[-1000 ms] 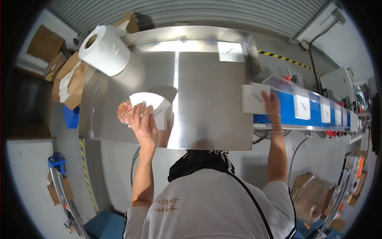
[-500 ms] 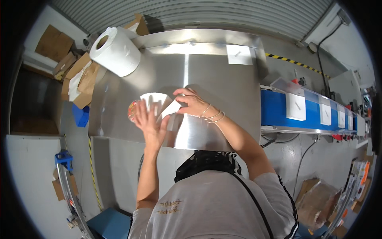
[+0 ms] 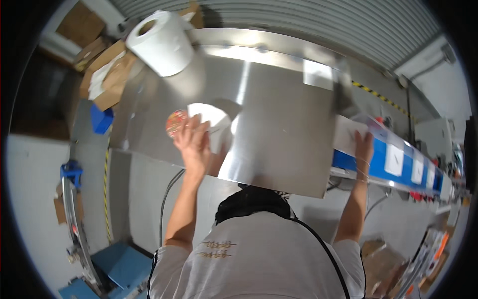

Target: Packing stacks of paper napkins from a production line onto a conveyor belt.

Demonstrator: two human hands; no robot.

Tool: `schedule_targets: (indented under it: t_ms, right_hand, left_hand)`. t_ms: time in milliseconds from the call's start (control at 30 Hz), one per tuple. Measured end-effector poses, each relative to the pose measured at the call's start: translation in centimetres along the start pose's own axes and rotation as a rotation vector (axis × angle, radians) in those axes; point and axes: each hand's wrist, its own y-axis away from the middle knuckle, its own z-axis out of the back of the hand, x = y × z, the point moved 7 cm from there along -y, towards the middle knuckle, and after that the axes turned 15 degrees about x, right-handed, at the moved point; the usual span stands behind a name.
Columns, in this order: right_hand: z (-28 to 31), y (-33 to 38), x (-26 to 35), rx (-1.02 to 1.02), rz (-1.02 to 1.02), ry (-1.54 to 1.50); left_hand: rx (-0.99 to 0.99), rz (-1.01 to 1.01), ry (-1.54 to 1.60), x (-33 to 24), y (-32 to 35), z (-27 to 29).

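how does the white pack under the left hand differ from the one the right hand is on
The white pack on the table lies on the bare steel table beside a round red item, under the left hand. The white pack on the belt sits on the blue conveyor, flatter and squarer, touched by the right hand. Both are white.
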Motion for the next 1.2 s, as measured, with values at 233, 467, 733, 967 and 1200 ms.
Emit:
schedule_targets:
  t_ms: [233,467,733,967,1200]
  right_hand:
    - [-6.2,7.8,22.4,0.299,0.908,-0.268]
    - [-15.3,12.0,36.1,0.667,1.318,-0.454]
    - [-14.2,9.2,26.5,0.895,0.551,-0.883]
    - [-7.3,2.6,5.1,0.309,0.272,-0.493]
    - [2.5,-3.4,-12.4,0.049,-0.055,-0.271]
  left_hand:
    - [0.028,0.020,0.022,-1.3,-0.2,0.8]
    - [0.113,0.042,0.056,-1.4,-0.4,1.2]
    - [0.045,0.055,0.014,1.9,-1.1,1.1]
    - [0.190,0.029,0.415,-6.1,0.8,-4.1]
    - [0.318,-0.062,0.445,-19.0,3.9,-6.3]
